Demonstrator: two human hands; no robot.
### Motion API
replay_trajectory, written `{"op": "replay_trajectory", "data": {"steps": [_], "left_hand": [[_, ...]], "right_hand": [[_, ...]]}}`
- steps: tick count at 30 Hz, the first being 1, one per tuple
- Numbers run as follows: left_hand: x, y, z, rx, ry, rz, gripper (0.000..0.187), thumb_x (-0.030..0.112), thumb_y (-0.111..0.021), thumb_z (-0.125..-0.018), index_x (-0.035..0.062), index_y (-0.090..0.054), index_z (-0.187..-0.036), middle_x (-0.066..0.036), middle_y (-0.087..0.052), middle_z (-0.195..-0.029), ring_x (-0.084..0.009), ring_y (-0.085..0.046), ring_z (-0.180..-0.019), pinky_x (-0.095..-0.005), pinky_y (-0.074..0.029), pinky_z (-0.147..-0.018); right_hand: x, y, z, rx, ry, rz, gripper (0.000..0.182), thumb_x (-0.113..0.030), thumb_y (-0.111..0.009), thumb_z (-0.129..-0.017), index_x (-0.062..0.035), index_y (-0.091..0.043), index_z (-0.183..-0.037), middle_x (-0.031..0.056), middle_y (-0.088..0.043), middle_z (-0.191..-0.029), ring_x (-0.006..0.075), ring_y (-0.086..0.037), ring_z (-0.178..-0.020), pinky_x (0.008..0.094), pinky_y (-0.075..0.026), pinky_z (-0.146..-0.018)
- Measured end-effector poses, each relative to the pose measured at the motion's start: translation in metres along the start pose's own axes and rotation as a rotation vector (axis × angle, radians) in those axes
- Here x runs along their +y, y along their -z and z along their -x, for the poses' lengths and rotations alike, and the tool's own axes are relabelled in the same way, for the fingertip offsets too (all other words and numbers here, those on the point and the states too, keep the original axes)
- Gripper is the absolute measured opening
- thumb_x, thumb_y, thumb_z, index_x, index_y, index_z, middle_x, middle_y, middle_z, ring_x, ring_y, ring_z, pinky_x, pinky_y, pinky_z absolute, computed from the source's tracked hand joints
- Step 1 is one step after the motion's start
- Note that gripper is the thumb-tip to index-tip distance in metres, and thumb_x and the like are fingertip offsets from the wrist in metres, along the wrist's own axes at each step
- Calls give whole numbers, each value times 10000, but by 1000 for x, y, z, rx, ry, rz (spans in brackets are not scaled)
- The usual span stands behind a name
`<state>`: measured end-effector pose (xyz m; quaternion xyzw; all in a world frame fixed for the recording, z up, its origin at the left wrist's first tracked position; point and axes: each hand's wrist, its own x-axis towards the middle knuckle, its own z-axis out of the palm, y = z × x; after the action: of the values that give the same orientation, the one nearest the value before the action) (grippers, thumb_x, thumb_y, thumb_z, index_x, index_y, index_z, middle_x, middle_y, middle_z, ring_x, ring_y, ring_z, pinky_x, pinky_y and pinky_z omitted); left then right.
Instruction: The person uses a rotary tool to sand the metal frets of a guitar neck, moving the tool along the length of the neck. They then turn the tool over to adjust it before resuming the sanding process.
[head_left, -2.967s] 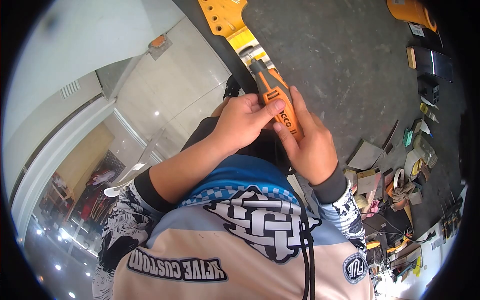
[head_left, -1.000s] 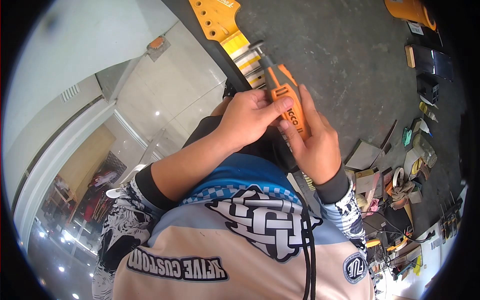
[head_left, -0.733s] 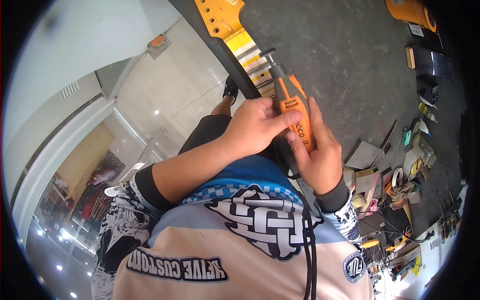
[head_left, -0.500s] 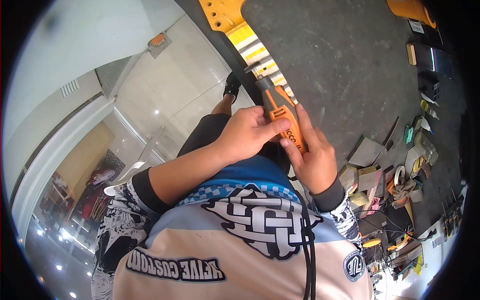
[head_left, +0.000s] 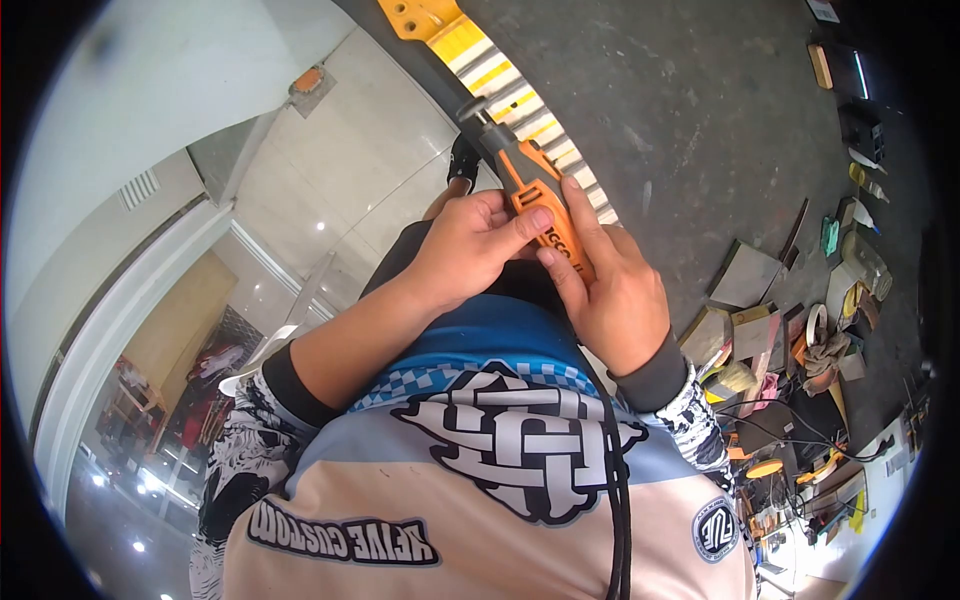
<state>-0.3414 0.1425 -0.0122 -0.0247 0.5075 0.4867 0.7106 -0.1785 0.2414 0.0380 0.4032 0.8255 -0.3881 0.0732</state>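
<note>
The right hand (head_left: 610,300) is wrapped around the body of the orange rotary tool (head_left: 530,200), and the left hand (head_left: 465,250) is closed on it too, thumb pressed on its side. Its tip is held against the frets of the guitar neck (head_left: 520,95) at the worktop's (head_left: 700,110) near edge. A slipped bit could gouge the fretboard; the trailing cord (head_left: 612,480) could snag.

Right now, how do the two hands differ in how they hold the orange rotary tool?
The left hand grips from the floor side, its thumb pressed on the rotary tool's orange body; the right hand lies on the bench side with fingers stretched along the tool. The left forearm is bare past the wrist; the right wrist wears a grey cuff. Both hold the same tool, its tip at the guitar neck.
</note>
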Motion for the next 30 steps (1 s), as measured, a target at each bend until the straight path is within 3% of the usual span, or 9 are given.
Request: {"op": "replay_trajectory", "data": {"steps": [9,12,30], "left_hand": [[3,-1,-1,10,22,5,302,212,-652,-1059,-56,-662,-1198,-99,-723,-1126,-149,-706,-1014,-286,-614,-881],[4,-1,0,3,10,-68,409,305,-637,-1066,-68,-634,-1234,-130,-710,-1156,-175,-704,-1036,-304,-595,-910],[6,-4,-3,6,16,-55,441,328,-644,-1061,-73,-632,-1244,-125,-710,-1149,-177,-709,-1037,-305,-604,-912]], "right_hand": [[2,-2,-1,19,-1,-27,687,-405,-729,-956,-247,-480,-1575,181,-679,-900,343,-718,-688,431,-591,-594],[2,-2,-2,7,-8,-44,686,-404,-730,-956,-249,-479,-1576,180,-679,-895,344,-720,-692,432,-592,-598],[2,0,-4,15,-23,-45,682,-402,-730,-955,-250,-483,-1572,194,-692,-933,369,-737,-753,446,-606,-636]]}}
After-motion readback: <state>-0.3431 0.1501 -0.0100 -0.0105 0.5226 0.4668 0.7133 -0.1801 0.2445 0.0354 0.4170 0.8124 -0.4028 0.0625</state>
